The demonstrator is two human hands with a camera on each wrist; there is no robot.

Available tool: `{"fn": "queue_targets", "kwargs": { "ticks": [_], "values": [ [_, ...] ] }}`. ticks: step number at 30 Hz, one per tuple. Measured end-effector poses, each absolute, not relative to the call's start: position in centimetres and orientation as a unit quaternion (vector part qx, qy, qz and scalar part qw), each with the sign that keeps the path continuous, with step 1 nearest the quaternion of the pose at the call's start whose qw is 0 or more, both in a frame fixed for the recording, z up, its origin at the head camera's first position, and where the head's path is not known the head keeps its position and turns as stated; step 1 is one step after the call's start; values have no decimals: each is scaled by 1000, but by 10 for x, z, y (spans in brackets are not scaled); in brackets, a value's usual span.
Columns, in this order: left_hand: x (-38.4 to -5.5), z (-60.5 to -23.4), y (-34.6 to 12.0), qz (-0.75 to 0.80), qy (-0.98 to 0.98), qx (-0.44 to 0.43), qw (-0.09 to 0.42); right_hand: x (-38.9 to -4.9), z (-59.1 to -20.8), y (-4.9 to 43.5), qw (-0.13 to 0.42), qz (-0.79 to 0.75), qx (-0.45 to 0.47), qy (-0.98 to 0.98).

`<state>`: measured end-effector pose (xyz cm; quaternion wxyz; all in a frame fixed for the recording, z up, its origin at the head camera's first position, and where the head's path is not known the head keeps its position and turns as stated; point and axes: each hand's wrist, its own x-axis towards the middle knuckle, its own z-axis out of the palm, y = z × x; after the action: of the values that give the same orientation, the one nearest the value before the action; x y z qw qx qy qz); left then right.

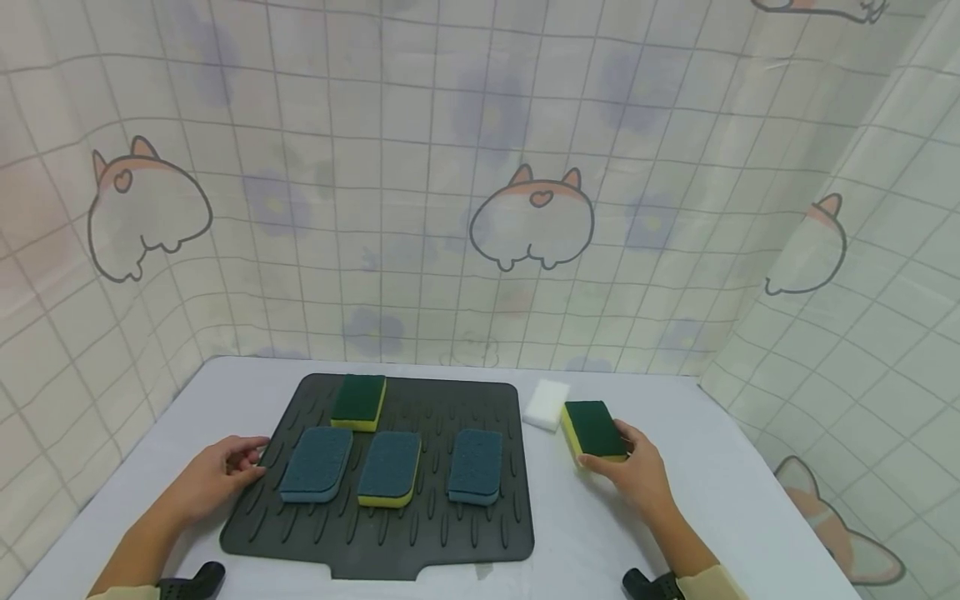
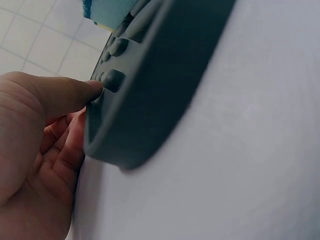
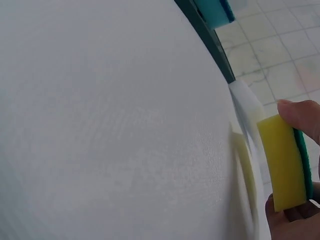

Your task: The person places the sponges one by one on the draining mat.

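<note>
My left hand (image 1: 213, 479) pinches the left edge of a dark grey ribbed drying mat (image 1: 450, 400). In the left wrist view its thumb lies on the mat's rim, with the other fingers curled against the outside. My right hand (image 1: 637, 475) grips a yellow sponge with a dark green scouring top (image 1: 596, 427) between thumb and fingers, right of the mat. In the right wrist view, the sponge's yellow side (image 3: 282, 162) faces the table. On the mat lie another green-topped yellow sponge (image 1: 360, 398), a blue-topped yellow sponge (image 1: 390, 465), and two blue sponges (image 1: 317, 461) (image 1: 476, 462).
A white sponge-like block (image 1: 547, 403) lies on the white table (image 1: 585, 533) between the mat's upper right corner and the held sponge. A gridded curtain (image 1: 420, 283) with cartoon dog prints hangs behind the table and along both sides.
</note>
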<state>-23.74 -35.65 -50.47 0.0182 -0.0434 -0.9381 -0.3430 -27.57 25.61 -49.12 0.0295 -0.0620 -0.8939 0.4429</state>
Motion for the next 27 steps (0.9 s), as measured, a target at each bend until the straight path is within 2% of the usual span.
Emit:
{"fn": "queue_targets", "kwargs": {
  "ticks": [27],
  "values": [
    [-236,-505,-356,-346,-937,-47,24,-273,-478,241,29,427,-25,-903]
  ]
}}
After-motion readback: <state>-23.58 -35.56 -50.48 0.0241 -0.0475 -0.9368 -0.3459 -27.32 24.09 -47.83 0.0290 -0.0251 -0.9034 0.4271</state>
